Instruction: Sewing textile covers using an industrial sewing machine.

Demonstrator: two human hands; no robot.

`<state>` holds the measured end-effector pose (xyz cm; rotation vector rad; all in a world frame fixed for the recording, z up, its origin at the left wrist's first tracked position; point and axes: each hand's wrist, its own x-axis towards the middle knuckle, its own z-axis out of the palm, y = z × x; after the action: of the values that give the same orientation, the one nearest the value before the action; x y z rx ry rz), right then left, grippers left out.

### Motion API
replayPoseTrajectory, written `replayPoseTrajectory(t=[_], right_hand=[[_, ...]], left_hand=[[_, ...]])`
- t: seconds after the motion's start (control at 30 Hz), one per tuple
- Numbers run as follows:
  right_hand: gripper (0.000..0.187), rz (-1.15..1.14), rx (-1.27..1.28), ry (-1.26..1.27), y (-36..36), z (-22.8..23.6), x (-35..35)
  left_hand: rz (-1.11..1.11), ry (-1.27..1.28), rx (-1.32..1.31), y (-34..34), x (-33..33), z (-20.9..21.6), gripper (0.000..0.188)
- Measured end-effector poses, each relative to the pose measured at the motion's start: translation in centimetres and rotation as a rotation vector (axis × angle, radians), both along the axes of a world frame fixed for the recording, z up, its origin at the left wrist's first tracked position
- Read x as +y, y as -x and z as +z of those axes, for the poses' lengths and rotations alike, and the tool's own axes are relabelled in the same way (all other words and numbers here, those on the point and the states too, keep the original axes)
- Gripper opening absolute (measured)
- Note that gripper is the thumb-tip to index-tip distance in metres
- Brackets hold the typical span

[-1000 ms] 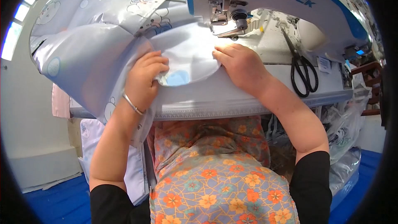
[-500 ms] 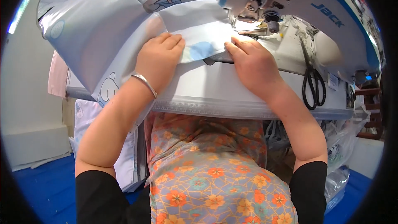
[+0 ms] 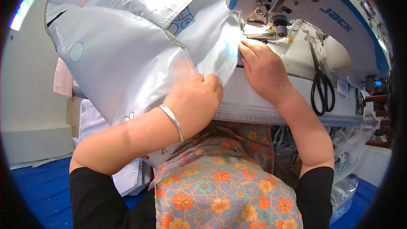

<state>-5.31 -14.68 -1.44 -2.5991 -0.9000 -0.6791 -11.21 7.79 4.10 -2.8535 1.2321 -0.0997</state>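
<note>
A shiny pale blue-grey fabric (image 3: 127, 59) with small cartoon prints is bunched over the left of the sewing table. My left hand (image 3: 196, 97), a silver bangle on its wrist, grips a fold of that fabric near the table's front edge. My right hand (image 3: 260, 65) lies flat on the fabric's edge, fingertips just in front of the presser foot (image 3: 260, 34) of the white and blue sewing machine (image 3: 322, 12).
Black scissors (image 3: 321, 87) lie on the white table (image 3: 271, 97) to the right of my right hand. More pale fabric hangs below the table at the left (image 3: 91, 118). Clear plastic bags (image 3: 352, 157) sit at the lower right. The floor (image 3: 38, 191) is blue.
My left hand has slid down and closed on a fold of the fabric. My right hand moved up toward the presser foot. The view tilted closer to the machine.
</note>
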Motion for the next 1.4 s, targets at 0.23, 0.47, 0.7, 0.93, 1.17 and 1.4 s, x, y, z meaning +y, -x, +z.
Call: replayPoseTrajectory(t=[0.23,0.47,0.7,0.93,1.17,1.4], right_hand=[[0.041,0.034,0.172,-0.056,2.5,1.1,-0.1],[0.033,0.386,0.561,-0.499,9.6,-1.3,7.5],[0.021,0.348,0.67,-0.64,10.3,2.7,1.3],[0.027,0.466,0.58,-0.466,10.9,1.3,0.8],[0.03,0.462,0.396,-0.303,12.8,-1.1,3.0],[0.029,0.468,0.437,-0.298,13.0,-1.2,3.0]], left_hand=[[-0.133,0.096,0.449,-4.7,-1.0,2.5,0.031],[-0.217,0.035,-0.578,-23.1,1.5,5.1,0.032],[0.825,-0.169,0.107,-23.9,16.7,1.2,0.077],[1.112,-0.158,0.164,-13.6,26.8,-1.0,0.077],[0.665,0.114,-0.572,-12.7,22.4,-0.2,0.064],[0.191,0.199,-0.296,-14.4,2.2,-0.8,0.055]])
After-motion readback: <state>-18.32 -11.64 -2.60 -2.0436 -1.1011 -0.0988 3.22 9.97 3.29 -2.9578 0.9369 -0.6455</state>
